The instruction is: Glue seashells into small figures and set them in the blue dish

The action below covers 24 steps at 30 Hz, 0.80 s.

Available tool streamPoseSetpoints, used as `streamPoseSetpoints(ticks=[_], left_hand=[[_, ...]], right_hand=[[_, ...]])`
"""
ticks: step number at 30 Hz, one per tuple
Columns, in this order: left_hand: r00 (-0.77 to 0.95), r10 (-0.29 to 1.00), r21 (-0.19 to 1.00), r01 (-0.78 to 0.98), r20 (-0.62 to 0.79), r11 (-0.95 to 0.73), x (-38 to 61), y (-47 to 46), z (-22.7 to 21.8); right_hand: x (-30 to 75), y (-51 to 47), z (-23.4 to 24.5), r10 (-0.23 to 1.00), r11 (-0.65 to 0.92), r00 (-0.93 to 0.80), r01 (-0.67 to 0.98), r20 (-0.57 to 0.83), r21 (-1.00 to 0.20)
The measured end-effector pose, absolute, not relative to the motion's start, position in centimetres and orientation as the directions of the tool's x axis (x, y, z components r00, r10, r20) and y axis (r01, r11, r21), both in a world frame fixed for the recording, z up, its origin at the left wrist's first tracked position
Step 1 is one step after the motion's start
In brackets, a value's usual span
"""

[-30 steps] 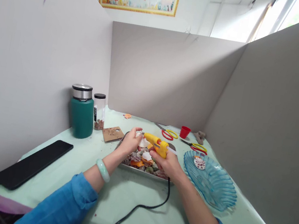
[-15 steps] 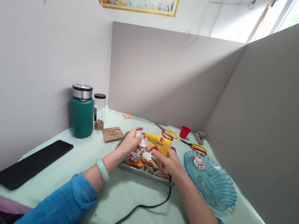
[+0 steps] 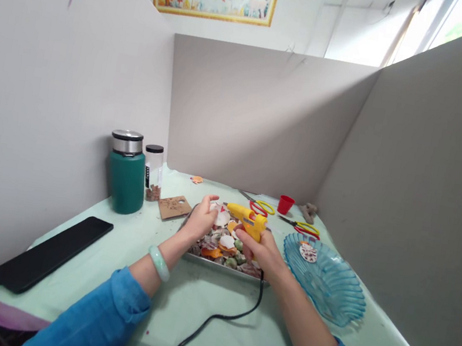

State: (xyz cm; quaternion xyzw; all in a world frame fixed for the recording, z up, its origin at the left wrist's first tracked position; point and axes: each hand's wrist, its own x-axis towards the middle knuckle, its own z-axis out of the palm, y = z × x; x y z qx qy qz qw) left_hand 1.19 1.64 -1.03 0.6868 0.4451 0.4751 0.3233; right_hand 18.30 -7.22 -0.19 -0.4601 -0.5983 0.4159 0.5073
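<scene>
My right hand point(image 3: 262, 251) is wrapped round the handle of a yellow glue gun point(image 3: 250, 221), whose nozzle points left. From its handle a black cord point(image 3: 227, 318) runs down to the table's near edge. A pale jade-coloured bangle point(image 3: 159, 263) circles the wrist of my left hand point(image 3: 201, 222). This hand's fingers are closed at the edge of a white shell point(image 3: 222, 217), just in front of the nozzle; part of the grip is hidden. Both hands are above a metal tray point(image 3: 218, 266) filled with shells and stones point(image 3: 227, 243).
On the right lies a blue glass plate point(image 3: 327, 285) with a patterned shell. Behind are scissors point(image 3: 299, 227), a second pair point(image 3: 261, 207) and a red cup point(image 3: 285, 205). A green flask point(image 3: 125, 178), a clear jar point(image 3: 152, 174), brown card point(image 3: 174, 208) and a black phone-like slab point(image 3: 51, 252) stand or lie left.
The glue gun has shifted slightly right and up, its nozzle drawing back a little from the white shell. The shell shows more of its face. My left hand has barely moved.
</scene>
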Motion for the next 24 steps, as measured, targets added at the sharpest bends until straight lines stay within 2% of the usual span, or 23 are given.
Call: streamPoseSetpoints(ticks=[8, 15, 20, 24], left_hand=[[0.210, 0.844, 0.652, 0.553, 0.493, -0.519, 1.1, 0.4, -0.3], [0.211, 0.826, 0.499, 0.710, 0.522, -0.496, 1.1, 0.3, -0.2], [0.216, 0.825, 0.431, 0.768, 0.522, -0.473, 1.1, -0.1, 0.0], [0.199, 0.830, 0.422, 0.785, 0.521, -0.453, 1.0, -0.1, 0.1]], right_hand=[[18.4, -7.0, -0.5, 0.974, 0.223, -0.074, 0.119, 0.215, -0.967], [18.4, -7.0, -0.5, 0.969, 0.242, -0.086, 0.106, 0.233, -0.965], [18.3, -7.2, -0.2, 0.967, 0.246, -0.098, 0.099, 0.237, -0.964], [18.2, -7.2, -0.2, 0.966, 0.252, -0.092, 0.102, 0.243, -0.962]])
